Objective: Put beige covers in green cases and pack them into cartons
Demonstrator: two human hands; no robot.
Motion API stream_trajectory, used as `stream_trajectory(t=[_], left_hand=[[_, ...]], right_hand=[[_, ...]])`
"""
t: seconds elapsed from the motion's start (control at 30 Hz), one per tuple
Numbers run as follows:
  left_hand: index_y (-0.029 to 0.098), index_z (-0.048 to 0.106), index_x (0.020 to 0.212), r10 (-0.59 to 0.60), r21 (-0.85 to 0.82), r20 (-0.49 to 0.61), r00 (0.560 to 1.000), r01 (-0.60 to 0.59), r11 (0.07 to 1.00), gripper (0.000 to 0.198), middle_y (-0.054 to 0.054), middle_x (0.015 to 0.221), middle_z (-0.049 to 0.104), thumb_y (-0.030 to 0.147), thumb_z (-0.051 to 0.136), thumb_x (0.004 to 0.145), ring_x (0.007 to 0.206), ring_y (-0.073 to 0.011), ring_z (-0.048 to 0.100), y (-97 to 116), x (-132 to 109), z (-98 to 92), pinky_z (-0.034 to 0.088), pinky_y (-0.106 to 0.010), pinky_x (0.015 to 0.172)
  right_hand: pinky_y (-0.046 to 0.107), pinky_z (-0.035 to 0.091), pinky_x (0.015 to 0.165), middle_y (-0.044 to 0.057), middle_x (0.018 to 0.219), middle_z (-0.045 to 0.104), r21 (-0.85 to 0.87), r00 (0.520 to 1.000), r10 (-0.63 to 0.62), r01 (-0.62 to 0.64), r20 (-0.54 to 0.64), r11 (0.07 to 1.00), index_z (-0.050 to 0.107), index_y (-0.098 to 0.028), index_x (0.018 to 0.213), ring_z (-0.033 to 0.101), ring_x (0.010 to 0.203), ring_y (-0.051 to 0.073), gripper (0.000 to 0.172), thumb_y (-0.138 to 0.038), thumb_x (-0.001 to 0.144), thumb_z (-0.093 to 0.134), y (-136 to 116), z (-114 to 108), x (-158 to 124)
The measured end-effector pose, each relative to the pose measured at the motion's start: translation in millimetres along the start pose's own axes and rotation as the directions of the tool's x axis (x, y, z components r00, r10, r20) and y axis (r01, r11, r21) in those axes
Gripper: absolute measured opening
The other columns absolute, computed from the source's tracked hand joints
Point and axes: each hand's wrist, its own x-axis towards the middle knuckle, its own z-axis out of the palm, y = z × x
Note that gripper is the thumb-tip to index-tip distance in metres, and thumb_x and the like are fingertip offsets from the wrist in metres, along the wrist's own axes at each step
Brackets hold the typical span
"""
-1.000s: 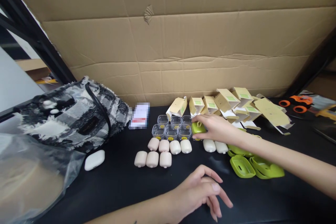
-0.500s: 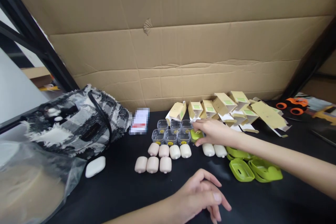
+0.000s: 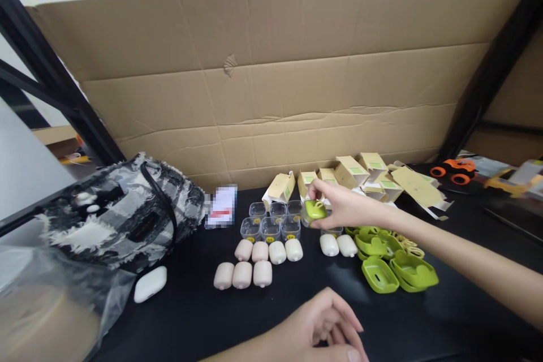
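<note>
My right hand (image 3: 339, 206) reaches over the black table and pinches a small green case in a clear box (image 3: 314, 211), lifted just above the table beside the group of clear plastic boxes (image 3: 271, 220). My left hand (image 3: 324, 328) rests near the front edge with its fingers curled inward and nothing visible in them. In front of the clear boxes lie two rows of pale pink and cream cases (image 3: 254, 263). Two white cases (image 3: 338, 245) lie below my right hand. Green case halves (image 3: 394, 260) are piled under my right forearm.
Small folded cardboard boxes (image 3: 356, 172) line the back, against a large cardboard sheet (image 3: 271, 85). A black-and-white fringed bag (image 3: 123, 209), a white earbud case (image 3: 150, 283) and a clear plastic bag (image 3: 46, 305) sit at the left. Orange-wheeled toys (image 3: 456, 169) lie at the far right.
My right hand has lifted the green case in its clear box off the table. My left hand has curled its fingers in. The camera has tilted up.
</note>
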Motion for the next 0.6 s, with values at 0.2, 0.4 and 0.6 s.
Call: stream_trajectory(t=[0.2, 0.4, 0.6], left_hand=[[0.021, 0.05, 0.101, 0.227, 0.862, -0.296, 0.928, 0.157, 0.481, 0.015, -0.001, 0.084, 0.063, 0.028, 0.052, 0.088, 0.077, -0.013, 0.06, 91.4, 12.0, -35.0, 0.049, -0.027, 0.075], [0.017, 0.055, 0.119, 0.246, 0.84, -0.532, 0.81, 0.468, 0.274, 0.032, -0.009, 0.12, 0.058, 0.032, 0.056, 0.09, 0.101, -0.0221, 0.061, 130.1, 84.0, -122.0, 0.053, -0.043, 0.084], [0.017, 0.054, 0.119, 0.148, 0.68, -0.715, 0.684, 0.63, 0.374, 0.033, -0.009, 0.12, 0.059, 0.031, 0.056, 0.09, 0.1, -0.0223, 0.061, 122.5, 129.7, -150.0, 0.053, -0.043, 0.083]], right_hand=[[0.026, 0.045, 0.068, 0.0, 0.091, 0.055, 0.1, 0.998, -0.028, 0.023, 0.05, 0.995, 0.047, -0.022, 0.09, 0.054, 0.08, 0.016, 0.033, -0.02, 0.068, 0.071, -25.9, 7.6, -49.7], [0.033, 0.046, 0.079, 0.003, 0.097, 0.058, 0.057, 0.986, -0.031, 0.022, 0.163, 0.998, 0.054, -0.019, 0.089, 0.055, 0.093, 0.022, 0.027, -0.013, 0.071, 0.073, -40.2, 41.6, -72.9], [0.043, 0.048, 0.083, 0.009, 0.107, 0.061, -0.061, 0.985, -0.063, 0.073, 0.158, 0.995, 0.057, -0.016, 0.103, 0.056, 0.098, 0.029, 0.039, -0.024, 0.07, 0.076, -45.9, 37.5, -75.2]])
